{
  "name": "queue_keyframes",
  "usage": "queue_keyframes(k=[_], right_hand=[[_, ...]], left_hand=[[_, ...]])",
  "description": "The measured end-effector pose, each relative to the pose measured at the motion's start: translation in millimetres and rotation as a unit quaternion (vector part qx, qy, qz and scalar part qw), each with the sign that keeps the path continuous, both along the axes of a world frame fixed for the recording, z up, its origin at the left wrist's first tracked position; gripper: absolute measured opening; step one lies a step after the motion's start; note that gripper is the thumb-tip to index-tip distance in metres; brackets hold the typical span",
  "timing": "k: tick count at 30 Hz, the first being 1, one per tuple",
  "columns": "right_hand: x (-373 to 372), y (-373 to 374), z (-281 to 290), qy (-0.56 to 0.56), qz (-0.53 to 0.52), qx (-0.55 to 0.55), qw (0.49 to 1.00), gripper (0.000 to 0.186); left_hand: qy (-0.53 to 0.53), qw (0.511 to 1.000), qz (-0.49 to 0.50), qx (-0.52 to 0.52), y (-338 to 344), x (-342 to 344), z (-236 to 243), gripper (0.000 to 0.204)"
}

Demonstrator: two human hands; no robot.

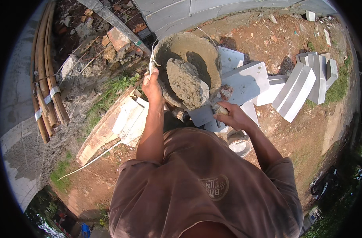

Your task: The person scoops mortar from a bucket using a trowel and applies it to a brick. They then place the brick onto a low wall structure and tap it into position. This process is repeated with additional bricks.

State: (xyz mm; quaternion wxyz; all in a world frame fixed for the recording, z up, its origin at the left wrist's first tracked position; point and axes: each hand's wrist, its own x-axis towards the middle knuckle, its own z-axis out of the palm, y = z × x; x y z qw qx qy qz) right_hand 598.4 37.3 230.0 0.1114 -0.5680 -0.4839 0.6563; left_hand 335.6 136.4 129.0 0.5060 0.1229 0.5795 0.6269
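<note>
Wet grey mortar [183, 81] is heaped on a trowel [205, 94], which is tilted over the mouth of a mortar-caked bucket [189, 39]. Its blade shows only along one edge beneath the load. My right hand [232, 116] is closed around the trowel's dirty handle, at the bucket's near right side. On the left, my left hand [152, 88] grips the bucket's rim, thumb on top, by a pale cord tied there. The bucket's inside is partly in shadow, and the heap hides much of what it holds.
Pale blocks [244, 81] lie scattered right of the bucket, with more blocks [296, 91] farther right. A small white pail [240, 146] stands by my right forearm. Wooden boards [109, 127] lie left, beyond them bundled bamboo poles [46, 71]. A grey block wall [212, 14] runs behind.
</note>
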Motion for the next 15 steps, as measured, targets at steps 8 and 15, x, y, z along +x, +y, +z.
queue_keyframes(k=[8, 15], right_hand=[[65.0, -29.5, 48.1, -0.034, -0.256, 0.037, 0.965, 0.040], [87.4, -37.0, 37.3, -0.086, -0.300, 0.004, 0.950, 0.039]], left_hand=[[-0.031, 0.990, -0.141, 0.003, 74.5, 177.3, -33.8, 0.023], [0.023, 0.962, -0.271, 0.019, 79.9, 204.8, -121.4, 0.036]])
